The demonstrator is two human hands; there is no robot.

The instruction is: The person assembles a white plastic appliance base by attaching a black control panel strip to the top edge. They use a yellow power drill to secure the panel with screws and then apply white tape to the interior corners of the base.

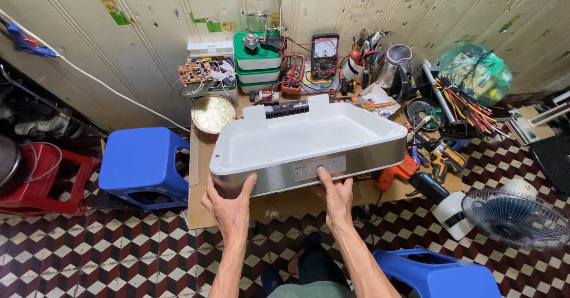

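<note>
Both hands holding a white appliance casing over the tabletop.

The left hand (230,206) and right hand (336,196) are clamped on the steel front edge of the white appliance casing (303,137), hollow side up, just above the cluttered tabletop (202,203). Behind it are a round gold tin (212,114), a multimeter (324,53) and green-lidded boxes (256,60); a blue stool (142,164) stands left.

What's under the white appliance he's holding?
Both hands, left and right, grip the appliance's front edge. Below it shows a cardboard sheet on the tiled floor; whatever lies directly under it is hidden.
</note>
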